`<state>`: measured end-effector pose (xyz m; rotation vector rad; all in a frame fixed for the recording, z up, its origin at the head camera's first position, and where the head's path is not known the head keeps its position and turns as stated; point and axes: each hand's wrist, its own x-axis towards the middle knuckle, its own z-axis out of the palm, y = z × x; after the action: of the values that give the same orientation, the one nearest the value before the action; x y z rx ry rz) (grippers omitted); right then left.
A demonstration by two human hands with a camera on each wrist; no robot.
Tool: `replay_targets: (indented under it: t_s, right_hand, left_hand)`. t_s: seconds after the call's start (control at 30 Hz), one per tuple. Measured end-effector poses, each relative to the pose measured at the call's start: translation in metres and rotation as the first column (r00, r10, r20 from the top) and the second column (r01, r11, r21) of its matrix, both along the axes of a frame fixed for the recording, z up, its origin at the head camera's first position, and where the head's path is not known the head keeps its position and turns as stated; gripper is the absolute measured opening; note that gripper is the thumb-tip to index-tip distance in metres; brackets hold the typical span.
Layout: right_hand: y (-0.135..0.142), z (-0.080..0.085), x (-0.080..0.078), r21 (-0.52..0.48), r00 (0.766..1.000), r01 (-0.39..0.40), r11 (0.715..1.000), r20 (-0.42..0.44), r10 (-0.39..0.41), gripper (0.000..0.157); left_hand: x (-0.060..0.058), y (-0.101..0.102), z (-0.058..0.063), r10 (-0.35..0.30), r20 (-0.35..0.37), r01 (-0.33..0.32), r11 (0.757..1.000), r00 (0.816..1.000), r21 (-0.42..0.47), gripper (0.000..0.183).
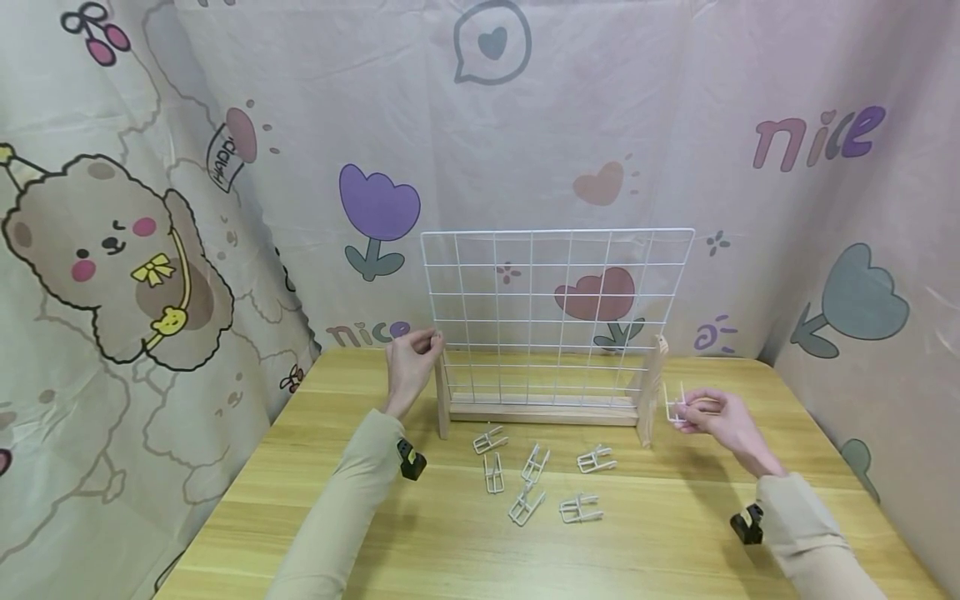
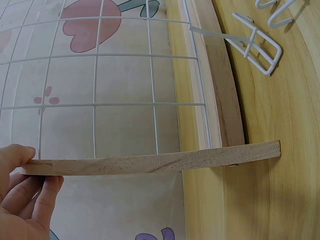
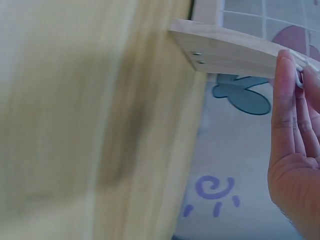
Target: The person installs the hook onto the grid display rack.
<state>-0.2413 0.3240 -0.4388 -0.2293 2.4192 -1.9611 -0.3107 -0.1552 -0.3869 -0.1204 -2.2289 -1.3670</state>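
Wire hook (image 1: 676,420) sits in the pinch of the right hand (image 1: 718,419), raised above the bench (image 1: 450,542) toward its right edge, while the left hand (image 1: 408,367) grips the top of the left wooden upright (image 2: 150,164) of the grid rack (image 1: 531,321) near the far edge. A loose pinch could drop the hook, and a knock could jolt the rack if the left grip slackened. No container shows; six loose hooks (image 1: 577,509) lie directly on the bench, between rack and near edge.
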Motion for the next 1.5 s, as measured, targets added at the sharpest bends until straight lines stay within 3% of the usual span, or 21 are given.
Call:
replay_targets:
  t_s: [0.13, 0.37, 0.7, 1.03, 1.5]
  right_hand:
    - [-0.001, 0.01, 0.002, -0.052, 0.999, 0.015, 0.999, -0.052, -0.018, 0.007]
    - [-0.009, 0.025, 0.0, -0.141, 0.983, 0.016, 0.99, -0.18, -0.042, 0.011]
    - [-0.024, 0.055, 0.002, -0.166, 0.949, -0.02, 0.986, -0.315, -0.034, 0.012]
    - [-0.042, 0.085, -0.003, -0.137, 0.937, -0.016, 0.99, -0.349, -0.033, 0.009]
    - [-0.066, 0.115, -0.022, -0.171, 0.928, -0.065, 0.983, -0.372, -0.003, 0.013]
  left_hand:
    - [0.0, 0.0, 0.0, -0.002, -0.005, 0.002, 1.0, 1.0, 0.0, 0.026]
    - [-0.001, -0.001, 0.0, -0.002, -0.002, 0.002, 1.0, 1.0, -0.004, 0.024]
    - [-0.001, -0.001, 0.0, -0.017, -0.012, 0.017, 1.0, 1.0, -0.012, 0.025]
    - [0.001, 0.0, 0.0, -0.024, -0.021, 0.024, 1.0, 0.999, 0.001, 0.026]
    - [0.002, -0.001, -0.001, -0.024, -0.014, 0.024, 1.0, 1.0, -0.002, 0.026]
